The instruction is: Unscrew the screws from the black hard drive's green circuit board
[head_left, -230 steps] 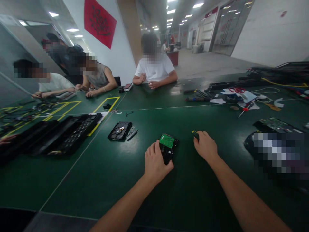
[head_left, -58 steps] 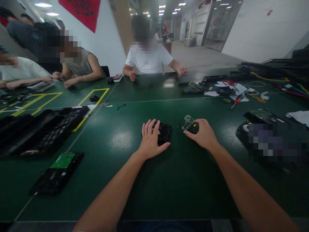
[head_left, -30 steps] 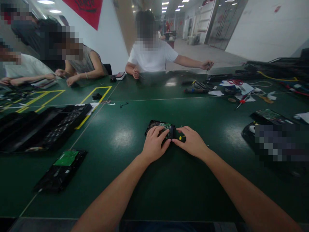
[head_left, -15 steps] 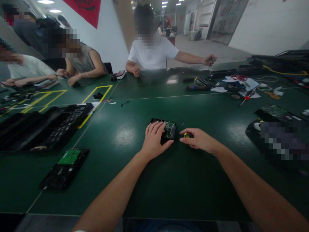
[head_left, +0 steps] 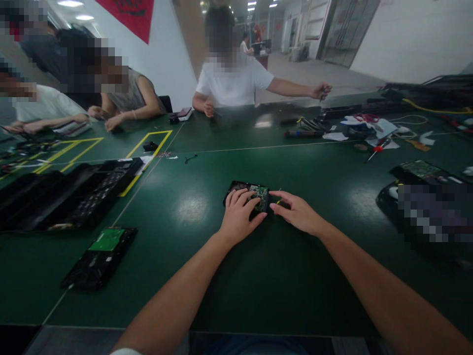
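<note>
A black hard drive (head_left: 263, 198) with a green circuit board lies on the green table in front of me. My left hand (head_left: 242, 214) rests over it, fingers bent across the top and thumb along its near right edge. Close to the right end of the drive is my right hand (head_left: 293, 211), thumb and forefinger apart and nearly touching that edge. A yellow-and-black screwdriver (head_left: 283, 202) sits inside this hand, mostly hidden by the fingers. Small bits, too small to name, lie just beyond the right hand.
To the left lie another drive in a black tray (head_left: 99, 259) and a large black casing (head_left: 74, 197). On the right are a black unit with a circuit board (head_left: 421, 170) and a red-handled screwdriver (head_left: 377, 149). Co-workers sit across the table; one person (head_left: 232, 81) wears white.
My right hand has moved left to the drive's end, and the screwdriver in it is now more hidden. The drive and my left hand have shifted slightly.
</note>
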A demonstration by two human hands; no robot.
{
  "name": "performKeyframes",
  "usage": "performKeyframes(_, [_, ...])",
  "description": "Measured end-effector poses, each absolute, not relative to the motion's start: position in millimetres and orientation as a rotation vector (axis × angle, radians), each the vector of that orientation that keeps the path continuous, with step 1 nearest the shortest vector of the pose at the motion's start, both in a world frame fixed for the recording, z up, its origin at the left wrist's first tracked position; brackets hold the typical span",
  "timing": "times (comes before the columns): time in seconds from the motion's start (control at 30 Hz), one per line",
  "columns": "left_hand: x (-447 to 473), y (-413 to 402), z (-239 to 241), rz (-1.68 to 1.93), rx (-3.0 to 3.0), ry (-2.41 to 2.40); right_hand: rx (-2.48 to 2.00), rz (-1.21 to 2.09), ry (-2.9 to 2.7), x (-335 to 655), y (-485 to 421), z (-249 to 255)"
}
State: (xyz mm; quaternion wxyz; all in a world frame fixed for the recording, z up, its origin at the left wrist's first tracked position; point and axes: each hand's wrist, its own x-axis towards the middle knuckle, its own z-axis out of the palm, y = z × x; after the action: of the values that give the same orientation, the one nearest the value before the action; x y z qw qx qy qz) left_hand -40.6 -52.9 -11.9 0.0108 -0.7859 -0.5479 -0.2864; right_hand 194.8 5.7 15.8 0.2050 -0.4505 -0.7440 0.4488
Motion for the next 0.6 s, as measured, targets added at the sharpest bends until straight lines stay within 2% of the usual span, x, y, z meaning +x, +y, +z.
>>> performKeyframes(0.27, [-45,-54,-11,-0.98,-2.39,-1.772,-1.34,0.975,-2.184,176,4,19])
performKeyframes(0.6, [-61,-65,1,-0.959,-2.205,-1.983,-1.353,1.097,-2.195,179,3,23])
